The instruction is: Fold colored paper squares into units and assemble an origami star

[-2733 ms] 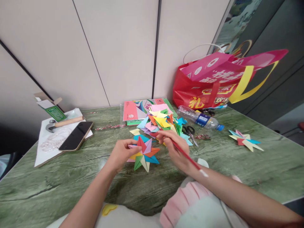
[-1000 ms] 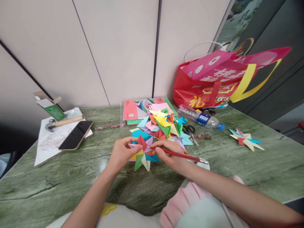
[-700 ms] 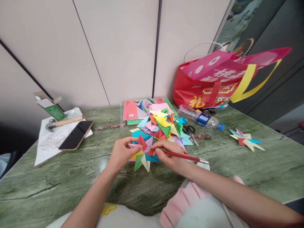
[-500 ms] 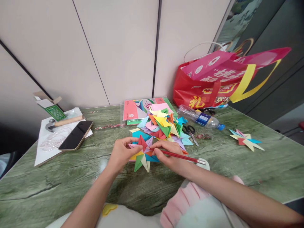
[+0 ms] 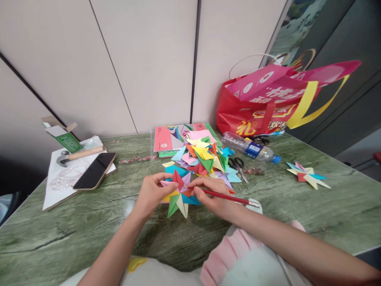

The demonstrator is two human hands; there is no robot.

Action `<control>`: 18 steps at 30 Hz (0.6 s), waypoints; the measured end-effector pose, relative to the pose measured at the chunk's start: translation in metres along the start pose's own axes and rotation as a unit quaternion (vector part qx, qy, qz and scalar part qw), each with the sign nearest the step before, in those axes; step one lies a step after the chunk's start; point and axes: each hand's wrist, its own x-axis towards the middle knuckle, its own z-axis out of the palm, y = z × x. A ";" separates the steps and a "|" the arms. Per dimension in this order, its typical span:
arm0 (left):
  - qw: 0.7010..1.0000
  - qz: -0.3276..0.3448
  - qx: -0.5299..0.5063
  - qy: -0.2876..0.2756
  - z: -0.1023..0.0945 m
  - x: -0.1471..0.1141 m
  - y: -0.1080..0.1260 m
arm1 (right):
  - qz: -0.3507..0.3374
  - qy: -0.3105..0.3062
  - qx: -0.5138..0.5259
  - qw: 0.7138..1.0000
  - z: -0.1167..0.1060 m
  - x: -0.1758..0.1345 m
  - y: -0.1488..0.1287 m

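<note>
A many-coloured folded paper star (image 5: 177, 200) is pinched at its left side by my left hand (image 5: 152, 193), thumb on top. My right hand (image 5: 212, 193) grips a red pencil (image 5: 228, 195) whose metal-capped end points right. The pencil's other end is at the star's right side, partly hidden by my fingers; I cannot tell whether it touches the paper. Just behind the star lies a heap of folded paper pieces (image 5: 203, 153) in several colours.
Scissors (image 5: 238, 165) and a plastic bottle (image 5: 254, 150) lie right of the heap. Another paper star (image 5: 308, 174) is farther right. Paper packs (image 5: 168, 139) and a red bag (image 5: 253, 105) stand behind. At left are a phone (image 5: 95, 171), a hammer (image 5: 81, 153) and a bead string (image 5: 70, 174).
The pencil's capped end has shifted slightly right and down. My left hand keeps its pinch on the star, and the view has moved very slightly.
</note>
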 end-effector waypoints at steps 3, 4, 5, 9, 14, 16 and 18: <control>1.000 0.005 0.012 -0.001 0.000 0.001 -0.001 | 0.014 -0.004 0.016 1.000 0.000 0.000 0.001; 1.000 0.006 0.012 -0.003 0.000 0.001 -0.001 | 0.020 -0.002 0.018 1.000 0.001 0.000 0.001; 1.000 0.006 0.012 -0.005 0.000 0.000 -0.001 | 0.024 0.001 0.016 1.000 0.001 0.000 0.001; 1.000 0.005 0.004 -0.012 0.001 -0.001 0.000 | 0.021 0.018 -0.005 1.000 0.004 0.000 0.002; 1.000 0.002 0.001 -0.012 0.002 -0.002 0.002 | 0.003 0.030 -0.012 0.999 0.004 0.001 0.002; 1.000 0.003 0.003 -0.010 0.002 -0.002 0.002 | -0.003 0.031 -0.015 0.999 0.004 0.001 0.003; 1.000 0.009 0.004 -0.007 0.002 -0.002 0.002 | -0.007 0.027 -0.016 0.999 0.005 0.001 0.004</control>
